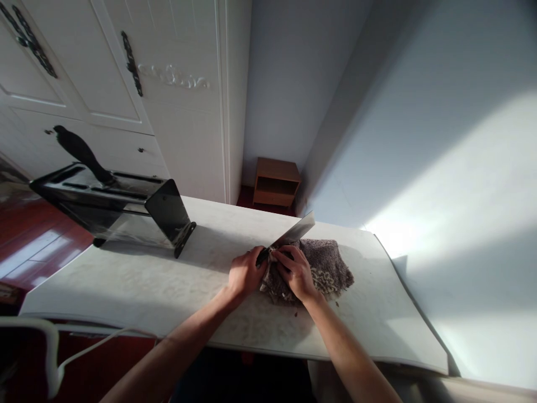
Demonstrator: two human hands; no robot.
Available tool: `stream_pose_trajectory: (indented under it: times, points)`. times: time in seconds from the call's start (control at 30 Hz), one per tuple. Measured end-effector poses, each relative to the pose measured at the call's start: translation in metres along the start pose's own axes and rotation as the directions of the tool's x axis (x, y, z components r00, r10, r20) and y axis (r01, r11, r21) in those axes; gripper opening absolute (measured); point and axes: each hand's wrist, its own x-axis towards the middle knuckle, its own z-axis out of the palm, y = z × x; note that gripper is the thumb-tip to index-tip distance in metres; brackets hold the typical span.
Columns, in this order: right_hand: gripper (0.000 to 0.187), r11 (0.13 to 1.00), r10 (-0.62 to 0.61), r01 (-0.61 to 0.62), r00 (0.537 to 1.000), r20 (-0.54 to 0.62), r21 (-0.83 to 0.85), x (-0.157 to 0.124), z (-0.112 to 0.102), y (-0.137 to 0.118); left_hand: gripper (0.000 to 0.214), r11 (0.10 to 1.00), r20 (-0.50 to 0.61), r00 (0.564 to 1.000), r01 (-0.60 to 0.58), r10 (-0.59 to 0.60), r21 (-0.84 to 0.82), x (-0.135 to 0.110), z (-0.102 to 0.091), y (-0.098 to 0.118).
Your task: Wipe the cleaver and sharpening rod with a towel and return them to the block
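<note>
Two hands work at one cleaver above the white tabletop, right of its midpoint. My left hand is closed around the black handle; the broad metal blade points away from me and to the right, toward the far table edge. My right hand, fingers bent, pinches a bunched fold of the brown towel against the cleaver near the handle end. The rest of the towel lies crumpled on the tabletop, beneath and to the right of my right hand. Small dark crumbs lie near its front edge.

To the left, well apart from my hands, stands a black knife block with clear sides; one black-handled utensil is inserted at a tilt. Beyond the table: white cabinets and a brown wooden nightstand.
</note>
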Motion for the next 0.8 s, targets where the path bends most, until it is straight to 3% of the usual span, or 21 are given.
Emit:
stream_pose_trajectory:
  times: [0.27,0.5,0.8]
  points:
    - [0.029,0.997,0.071,-0.071,0.997,-0.007,-0.023,0.002,0.002,-0.002,0.025,0.989,-0.060,0.997,0.048,-0.057,-0.141,0.005,-0.005,0.001]
    - [0.025,0.965,0.231,-0.217,0.969,-0.085,0.151,0.001,-0.002,-0.003,0.023,0.934,-0.067,0.988,0.107,-0.138,-0.342,0.009,-0.009,0.001]
    - [0.017,0.923,0.380,-0.329,0.862,-0.334,0.200,0.002,-0.012,0.006,0.026,0.946,-0.068,0.979,0.165,-0.191,-0.277,0.014,-0.011,-0.005]
